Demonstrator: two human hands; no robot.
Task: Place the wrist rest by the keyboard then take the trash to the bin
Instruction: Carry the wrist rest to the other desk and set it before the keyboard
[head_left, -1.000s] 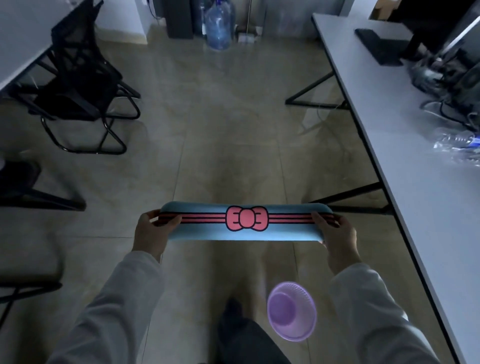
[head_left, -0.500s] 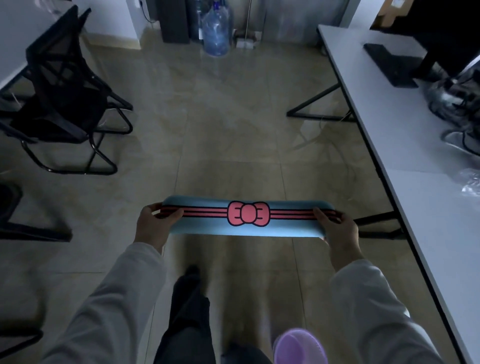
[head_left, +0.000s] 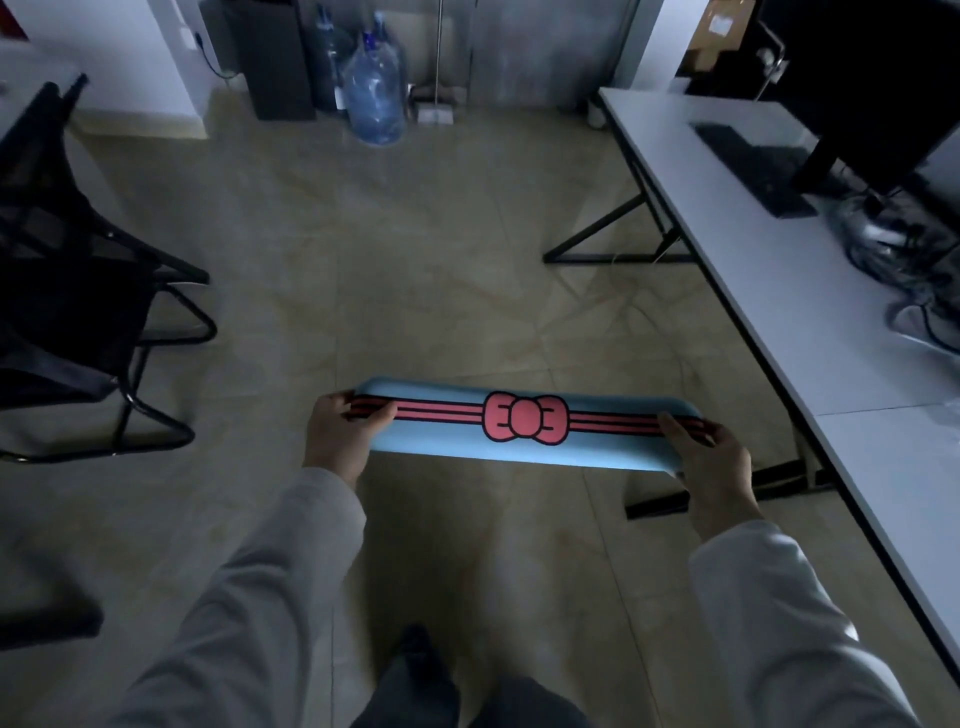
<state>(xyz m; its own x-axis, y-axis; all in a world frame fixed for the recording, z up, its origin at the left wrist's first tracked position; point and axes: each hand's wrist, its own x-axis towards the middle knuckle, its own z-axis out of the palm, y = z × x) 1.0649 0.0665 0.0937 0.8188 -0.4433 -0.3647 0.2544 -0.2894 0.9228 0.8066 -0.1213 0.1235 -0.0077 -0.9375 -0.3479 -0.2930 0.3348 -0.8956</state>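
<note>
A long light-blue wrist rest (head_left: 441, 441) with red stripes and a pink bow hangs level above the tiled floor, in front of me. My left hand (head_left: 340, 439) grips its left end and my right hand (head_left: 714, 470) grips its right end. A black keyboard (head_left: 753, 169) lies on the white desk (head_left: 769, 291) at the far right, beside a dark monitor (head_left: 878, 104). The wrist rest is well short of the keyboard, to the left of the desk edge. No bin shows in the dim room.
A black mesh chair (head_left: 67, 291) stands on the left. Large water bottles (head_left: 374, 98) and a dark cabinet (head_left: 265, 57) stand against the back wall. Tangled cables (head_left: 893, 244) lie on the desk near the monitor. The desk's black legs (head_left: 623, 244) reach onto the floor.
I have walked forward: the back wall, bottles and keyboard are nearer. The purple bowl on the floor has dropped out of view. Both hands still hold the wrist rest.
</note>
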